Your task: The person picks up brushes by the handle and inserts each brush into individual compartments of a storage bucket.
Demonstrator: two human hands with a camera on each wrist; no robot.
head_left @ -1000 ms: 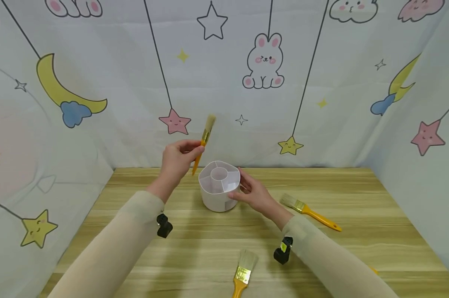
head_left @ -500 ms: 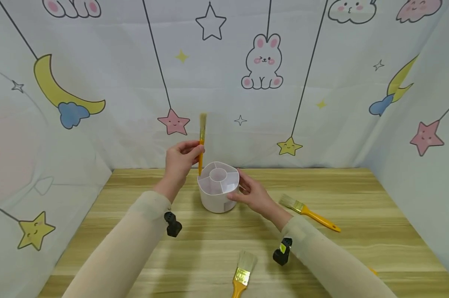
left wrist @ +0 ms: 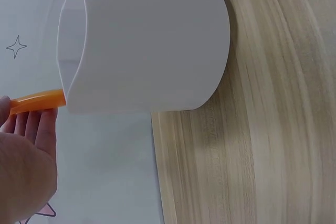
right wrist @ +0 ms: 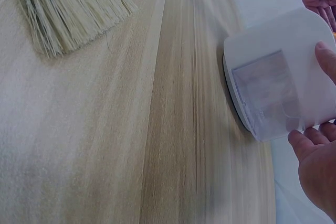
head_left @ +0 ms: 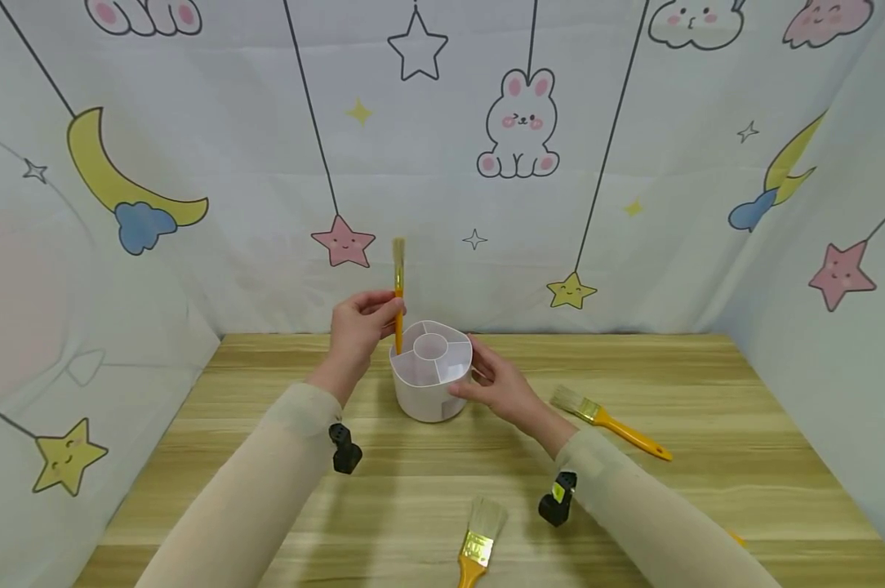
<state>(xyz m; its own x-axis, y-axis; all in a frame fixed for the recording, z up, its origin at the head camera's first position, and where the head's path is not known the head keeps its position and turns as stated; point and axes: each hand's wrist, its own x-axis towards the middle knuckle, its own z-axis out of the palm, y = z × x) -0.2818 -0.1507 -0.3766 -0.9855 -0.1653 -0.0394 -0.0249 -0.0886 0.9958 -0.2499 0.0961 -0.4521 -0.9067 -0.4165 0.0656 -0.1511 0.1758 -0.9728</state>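
A paintbrush (head_left: 399,273) with an orange handle stands bristles up, pinched between the thumb and fingers of my left hand (head_left: 356,333). The lower end of its handle dips past the rim into the left side of a white divided holder (head_left: 428,402). In the left wrist view the orange handle (left wrist: 39,100) meets the rim and its tip is hidden behind the wall. My right hand (head_left: 507,387) grips the holder's right side, thumb at the front and fingers behind. A clear panel (right wrist: 268,87) shows on the holder's wall in the right wrist view.
One wide paintbrush (head_left: 611,421) lies on the wooden table (head_left: 266,457) at the right. Another (head_left: 481,539) lies at the front, its handle cut off by the frame. An orange tip (head_left: 737,536) peeks out by the right sleeve. A printed curtain (head_left: 442,188) hangs behind.
My left hand has moved slightly right, then down. The paintbrush has gone from tilted to upright, and its handle end has entered the holder. My right hand stays on the holder.
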